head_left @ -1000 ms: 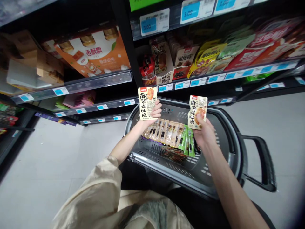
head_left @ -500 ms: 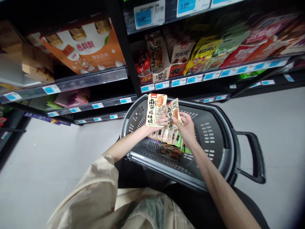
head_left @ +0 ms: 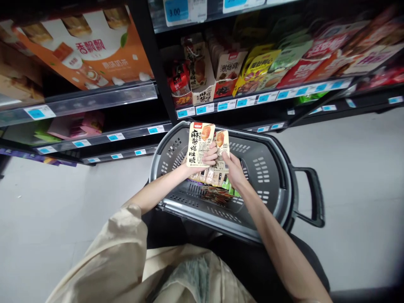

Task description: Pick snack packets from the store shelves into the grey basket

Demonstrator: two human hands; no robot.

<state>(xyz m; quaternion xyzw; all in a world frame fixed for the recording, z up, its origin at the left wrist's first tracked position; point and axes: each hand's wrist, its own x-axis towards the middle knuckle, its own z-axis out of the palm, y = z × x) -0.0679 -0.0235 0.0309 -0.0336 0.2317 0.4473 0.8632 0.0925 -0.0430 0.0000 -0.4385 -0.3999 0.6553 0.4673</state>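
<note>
My left hand [head_left: 208, 155] grips a cream snack packet [head_left: 198, 143] with bold black characters, held upright over a grey shopping basket [head_left: 271, 168]. My right hand [head_left: 232, 166] pinches a second, like packet [head_left: 222, 141], tucked just behind and to the right of the first so the two overlap. Both hands meet above the basket's middle. Several flat snack sachets [head_left: 214, 179], tan and green, lie in the basket under the hands.
Black store shelves with blue price tags stand ahead. A box of snack packets [head_left: 202, 80] and coloured bags [head_left: 284, 63] fill the right shelf, and an orange drink carton [head_left: 88, 50] the left. The basket's handle [head_left: 312, 198] juts right over grey floor.
My right hand has brought its packet leftwards from apart to against the left hand's packet, so they now overlap. The view has tilted and shifted slightly.
</note>
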